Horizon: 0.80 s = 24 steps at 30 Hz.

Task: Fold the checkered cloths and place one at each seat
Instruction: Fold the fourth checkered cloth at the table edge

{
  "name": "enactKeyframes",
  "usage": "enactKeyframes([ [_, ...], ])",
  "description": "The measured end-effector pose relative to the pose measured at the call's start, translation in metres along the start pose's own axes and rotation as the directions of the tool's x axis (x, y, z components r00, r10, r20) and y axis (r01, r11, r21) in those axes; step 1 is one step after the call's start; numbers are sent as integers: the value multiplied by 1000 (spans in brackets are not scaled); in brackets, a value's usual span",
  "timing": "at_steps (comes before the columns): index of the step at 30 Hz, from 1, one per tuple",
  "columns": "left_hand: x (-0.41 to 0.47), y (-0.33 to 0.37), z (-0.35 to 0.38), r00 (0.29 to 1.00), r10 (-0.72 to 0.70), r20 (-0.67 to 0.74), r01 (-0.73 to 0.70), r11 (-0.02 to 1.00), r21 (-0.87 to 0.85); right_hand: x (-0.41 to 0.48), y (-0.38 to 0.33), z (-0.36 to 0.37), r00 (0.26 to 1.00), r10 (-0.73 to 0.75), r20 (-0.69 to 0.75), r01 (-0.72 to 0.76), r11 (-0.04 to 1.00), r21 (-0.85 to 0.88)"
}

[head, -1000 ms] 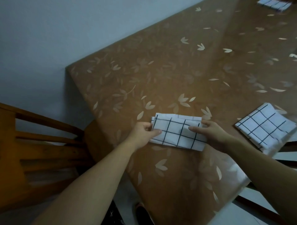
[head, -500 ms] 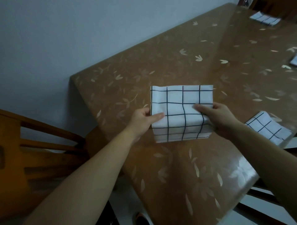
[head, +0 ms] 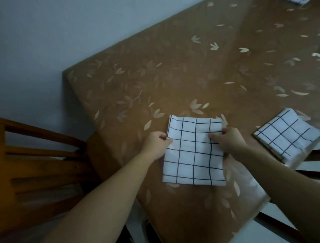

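Note:
A white cloth with a dark grid [head: 194,152] lies spread as a tall rectangle near the table's front corner. My left hand [head: 156,144] pinches its left edge, thumb on top. My right hand [head: 228,141] grips its right edge, fingers curled over the fabric. A second checkered cloth [head: 287,135], folded, lies at the right edge of the table. A third folded cloth [head: 300,1] barely shows at the top right corner of the frame.
The table [head: 173,72] has a brown cover with pale leaf prints, and its left edge runs close to a grey wall [head: 52,34]. A wooden chair back [head: 34,156] stands at the lower left. Pale floor [head: 259,232] shows at the lower right.
The cloth was a narrow folded strip a second ago. Both hands have opened it into a taller rectangle, and its lower edge now reaches nearer the table's front corner.

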<state>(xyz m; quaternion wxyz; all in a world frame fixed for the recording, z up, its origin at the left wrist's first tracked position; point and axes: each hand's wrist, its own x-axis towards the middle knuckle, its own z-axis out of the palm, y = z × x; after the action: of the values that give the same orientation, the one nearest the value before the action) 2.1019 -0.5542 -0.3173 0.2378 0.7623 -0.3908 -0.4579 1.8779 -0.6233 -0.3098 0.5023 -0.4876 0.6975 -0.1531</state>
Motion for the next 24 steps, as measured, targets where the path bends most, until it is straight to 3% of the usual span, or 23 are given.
enactKeyframes([
  [11,9,-10,7,994,-111,16,112,992,-66,7,-2,0,997,24,-76,-20,999,45],
  [15,8,-8,7,986,-164,-25,158,975,-158,-2,-1,3,1000,-21,2,21,999,50],
  [21,2,1,0,986,-153,60,164,903,-396,-6,0,0,996,-10,85,-18,946,324],
  [24,0,8,-5,996,-90,-19,67,846,-529,-12,-4,-3,997,-40,73,-1,871,491],
])
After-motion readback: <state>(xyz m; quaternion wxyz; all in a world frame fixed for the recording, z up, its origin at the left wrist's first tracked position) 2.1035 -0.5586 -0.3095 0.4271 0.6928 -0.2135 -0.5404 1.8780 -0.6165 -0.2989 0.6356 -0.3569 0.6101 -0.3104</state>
